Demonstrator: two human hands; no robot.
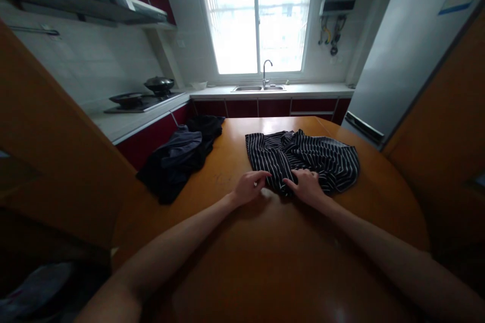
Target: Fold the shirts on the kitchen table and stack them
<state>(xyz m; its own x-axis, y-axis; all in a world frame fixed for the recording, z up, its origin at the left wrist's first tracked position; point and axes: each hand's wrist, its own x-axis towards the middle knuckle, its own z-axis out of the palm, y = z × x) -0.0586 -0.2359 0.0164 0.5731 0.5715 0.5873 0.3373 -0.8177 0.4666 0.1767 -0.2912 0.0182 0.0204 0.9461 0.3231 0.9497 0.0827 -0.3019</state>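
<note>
A black garment with thin white stripes point(265, 154) lies rumpled on a round wooden table point(235, 257); whether it is a shirt or trousers I cannot tell. At its near left edge, my left hand point(250, 186) has its fingers curled, thumb and forefinger pinched on the cloth. My right hand point(307, 186) rests on the near middle of the garment, thumb stretched out and fingers lying over the folds. The fabric bunches to the right of that hand. Part of the cloth under the right fingers is hidden.
Dark clothes point(178, 154) lie heaped at the table's left edge. Beyond stand a counter with a sink point(248, 89) and a stove point(146, 103) bearing a pot point(159, 84) and a pan point(127, 98). A fridge point(401, 50) stands on the right.
</note>
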